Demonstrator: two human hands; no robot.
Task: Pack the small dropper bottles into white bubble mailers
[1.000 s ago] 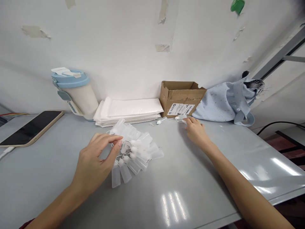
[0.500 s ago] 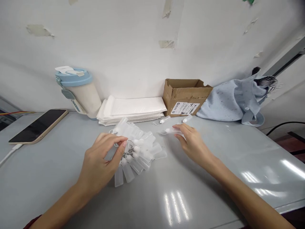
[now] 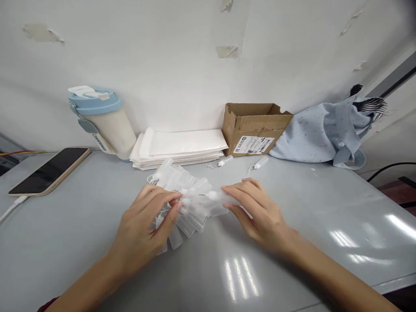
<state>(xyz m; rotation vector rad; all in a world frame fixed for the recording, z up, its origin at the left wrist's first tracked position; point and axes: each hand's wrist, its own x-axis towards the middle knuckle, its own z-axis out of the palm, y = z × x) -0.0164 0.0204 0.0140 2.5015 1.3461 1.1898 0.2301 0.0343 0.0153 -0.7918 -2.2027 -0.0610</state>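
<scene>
Between the thumb and fingers of my right hand (image 3: 260, 212) is a small translucent needle-tip bottle (image 3: 218, 197), its thin metal tip pointing left. My left hand (image 3: 147, 221) is closed in a pinch, thumb against forefinger, just left of that tip. Whatever is between those fingertips is too small to make out. Under and beside both hands lies a heap of similar translucent bottles (image 3: 191, 216) with white caps, partly covered by my left hand. Two more such bottles lie apart behind my right hand: one bottle (image 3: 225, 161) and another bottle (image 3: 261, 163).
White padded envelopes (image 3: 185, 145) are stacked against the wall, beside an open cardboard box (image 3: 256, 134). A light blue cloth bag (image 3: 308, 134) stands at right. A cream tumbler (image 3: 110, 130) and a charging phone (image 3: 48, 171) are at left on the grey table (image 3: 182, 281).
My right hand has brought its bottle left and closer to me, over the heap's right side. My left hand has shifted slightly right, still pinched. The view has shifted a little.
</scene>
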